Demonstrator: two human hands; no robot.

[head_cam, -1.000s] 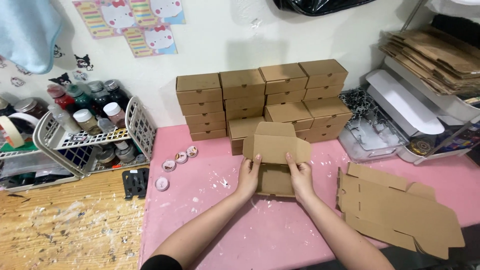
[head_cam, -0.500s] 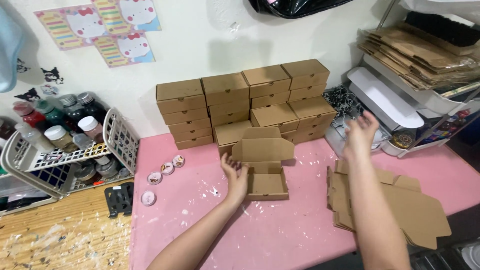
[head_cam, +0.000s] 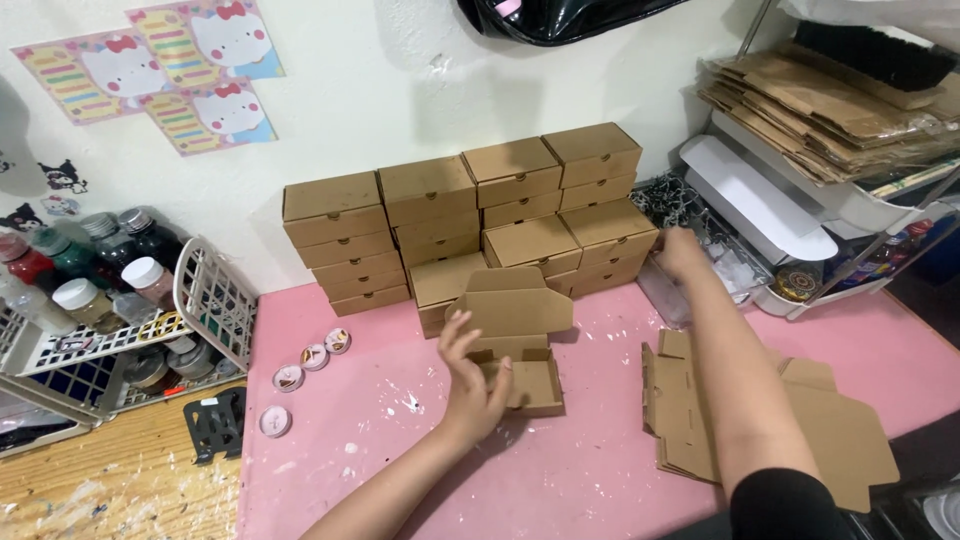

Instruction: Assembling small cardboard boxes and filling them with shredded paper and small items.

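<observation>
**Half-folded carton steadied on pink mat, second hand reaching to clear tray**

While resting against the left wall of a small half-folded cardboard box [head_cam: 525,375], left hand [head_cam: 475,385] shown open, fingers spread and loosely curved, thumb toward the box interior, gripping nothing. Box placed near the middle of the pink mat [head_cam: 400,470], lid flap [head_cam: 515,305] raised and tilted back toward the stack of finished cartons [head_cam: 470,225]. Stack set against the wall at the mat's rear edge, just behind the open box, a narrow gap between them.

Right hand [head_cam: 682,255] extended well apart from the box, to the far right rear, at the rim of a clear plastic tray [head_cam: 670,290] beside the stack's right end; fingers turned away from the camera, so open or closed cannot be told. Forearm crossing above a pile of flat unfolded cardboard blanks [head_cam: 840,440], lying at the mat's right front edge.

Open room: bare pink surface in front of the box and to its left, flecked with white paint. Four small round tins [head_cam: 312,358] in a slanting row near the mat's left edge. White wire basket [head_cam: 215,310] of paint bottles beyond that edge, on the wooden tabletop [head_cam: 90,490]. Shelf of stacked flat cardboard [head_cam: 830,100] at upper right
</observation>
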